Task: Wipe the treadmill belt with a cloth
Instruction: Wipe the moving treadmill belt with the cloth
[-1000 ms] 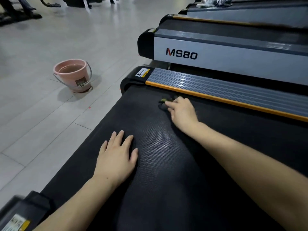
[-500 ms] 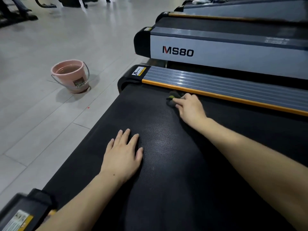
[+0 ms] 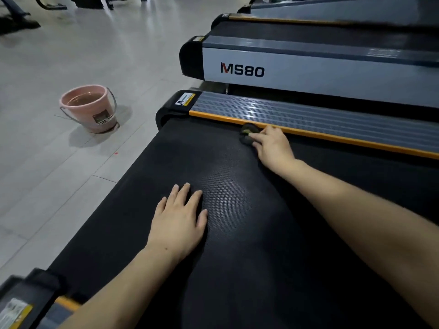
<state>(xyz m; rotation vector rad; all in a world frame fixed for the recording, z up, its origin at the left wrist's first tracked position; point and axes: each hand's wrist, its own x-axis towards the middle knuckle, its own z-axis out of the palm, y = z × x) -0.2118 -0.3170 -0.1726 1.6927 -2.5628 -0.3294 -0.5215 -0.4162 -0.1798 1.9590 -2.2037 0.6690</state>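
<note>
The black textured treadmill belt fills the lower middle of the view. My left hand lies flat on it, fingers straight and spread. My right hand reaches to the belt's far edge and grips a small dark cloth with a greenish patch. The cloth is bunched against the orange strip of the far side rail, and most of it is hidden under my fingers.
A grey ribbed side rail runs behind the orange strip. Beyond it stands a second treadmill marked MS80, with more behind. A pink bucket of water sits on the tiled floor to the left. The near side rail's corner shows bottom left.
My right hand has slid the cloth across the belt toward the far orange strip and now touches it. My left hand stays flat on the belt.
</note>
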